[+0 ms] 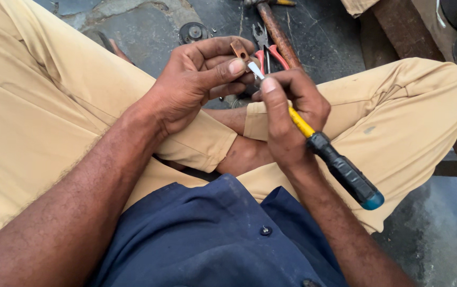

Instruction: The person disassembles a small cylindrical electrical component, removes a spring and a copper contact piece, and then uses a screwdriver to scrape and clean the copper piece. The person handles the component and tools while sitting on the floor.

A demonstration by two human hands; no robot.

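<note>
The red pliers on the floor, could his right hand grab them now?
Probably not right away. The right hand is gripping a screwdriver, and the left hand with its small copper piece sits between it and the red-handled pliers. It would need to let go first.

copper piece (239,50): lower part hidden between the left hand's (196,79) fingers; full shape cannot be told.
screwdriver (340,167): shaft mostly covered by the right hand (289,114); only the tip shows.
pliers (264,48): handles partly hidden behind the hands.
hammer (277,29): head cut off by the top edge.
round metal part (193,32): too small to tell what it is.
wooden bench (398,29): cut off at top and right edges.
</note>
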